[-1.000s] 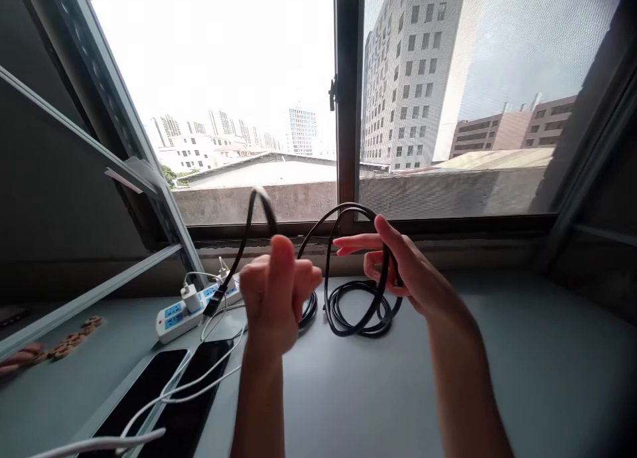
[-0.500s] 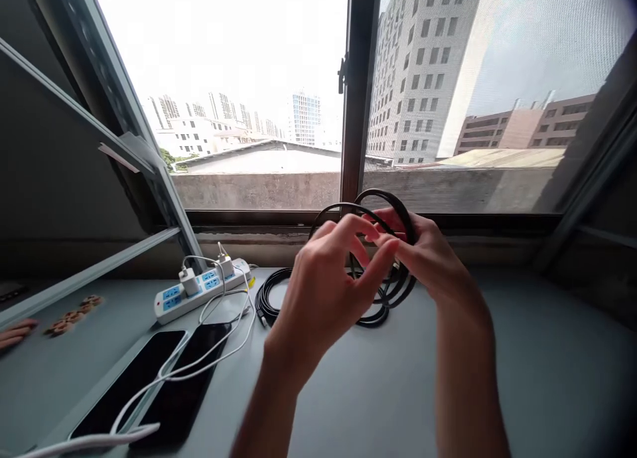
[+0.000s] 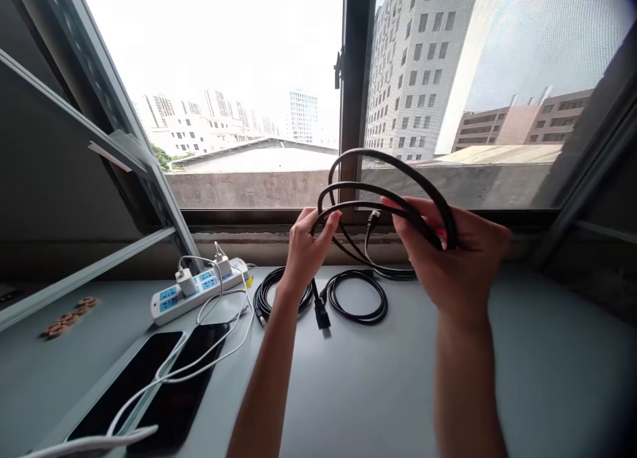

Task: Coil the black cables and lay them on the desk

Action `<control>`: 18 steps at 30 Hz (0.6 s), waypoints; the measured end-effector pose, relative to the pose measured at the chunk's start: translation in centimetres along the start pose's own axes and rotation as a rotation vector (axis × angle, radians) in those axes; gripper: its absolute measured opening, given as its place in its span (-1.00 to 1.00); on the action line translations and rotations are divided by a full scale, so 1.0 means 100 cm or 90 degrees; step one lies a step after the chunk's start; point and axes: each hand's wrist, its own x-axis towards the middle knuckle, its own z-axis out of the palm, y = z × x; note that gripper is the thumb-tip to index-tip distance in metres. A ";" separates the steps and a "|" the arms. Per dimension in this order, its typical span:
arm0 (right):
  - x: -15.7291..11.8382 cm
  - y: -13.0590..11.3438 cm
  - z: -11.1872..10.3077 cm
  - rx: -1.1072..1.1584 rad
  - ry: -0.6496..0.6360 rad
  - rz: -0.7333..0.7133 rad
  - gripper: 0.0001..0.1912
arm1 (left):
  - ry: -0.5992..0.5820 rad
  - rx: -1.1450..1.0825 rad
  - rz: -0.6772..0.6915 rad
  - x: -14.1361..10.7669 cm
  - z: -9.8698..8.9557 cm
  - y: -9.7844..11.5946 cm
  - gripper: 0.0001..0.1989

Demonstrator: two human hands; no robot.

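Grey tabletop [image 3: 378, 391] | black cable [image 3: 432, 188] in left hand [image 3: 307, 245], right hand [image 3: 458, 265] | fingers [image 3: 330, 227] partly hidden

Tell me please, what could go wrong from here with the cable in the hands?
The loops of black cable stand spread between the left hand and the right hand, so some might slip out of line. The connector hanging below the left hand shows between the left coil and the right coil, and could snag on either.
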 end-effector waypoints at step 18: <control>0.010 0.029 0.013 0.091 -0.208 0.168 -0.72 | 0.233 -0.188 -0.102 -0.008 -0.010 0.032 -0.49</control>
